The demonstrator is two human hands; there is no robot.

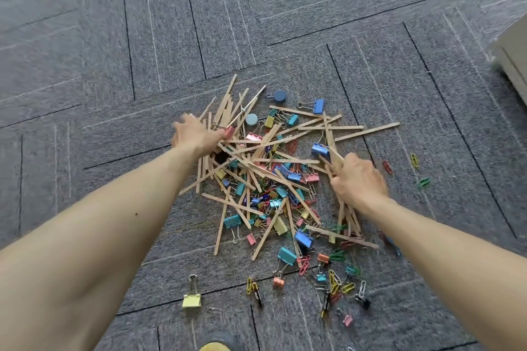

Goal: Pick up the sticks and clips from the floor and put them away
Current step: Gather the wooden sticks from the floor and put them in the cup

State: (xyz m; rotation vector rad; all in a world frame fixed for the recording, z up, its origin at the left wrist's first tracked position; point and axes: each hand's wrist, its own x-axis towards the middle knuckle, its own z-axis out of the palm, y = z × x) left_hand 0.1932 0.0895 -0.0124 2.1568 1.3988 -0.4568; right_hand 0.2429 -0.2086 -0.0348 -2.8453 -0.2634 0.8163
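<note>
Wooden sticks point(285, 161) lie heaped criss-cross on grey carpet floor point(114, 65), with no common axis and the long axes splayed every way. Coloured binder clips point(288, 192) are mixed under and between them, thickest mid-pile. Left hand point(196, 137) is at the pile's left edge, fingers curled round a bunch pointing away and slightly right. Right hand point(359, 179) is at the right edge, fist closed on a bundle running nearly toward the person. Paper clips point(333, 279) are scattered on the near and right sides. A yellow binder clip point(191, 300) lies apart, near left. Two round blue pieces point(280, 95) sit at the far edge. A pale furniture corner point(513, 60) shows far right.
</note>
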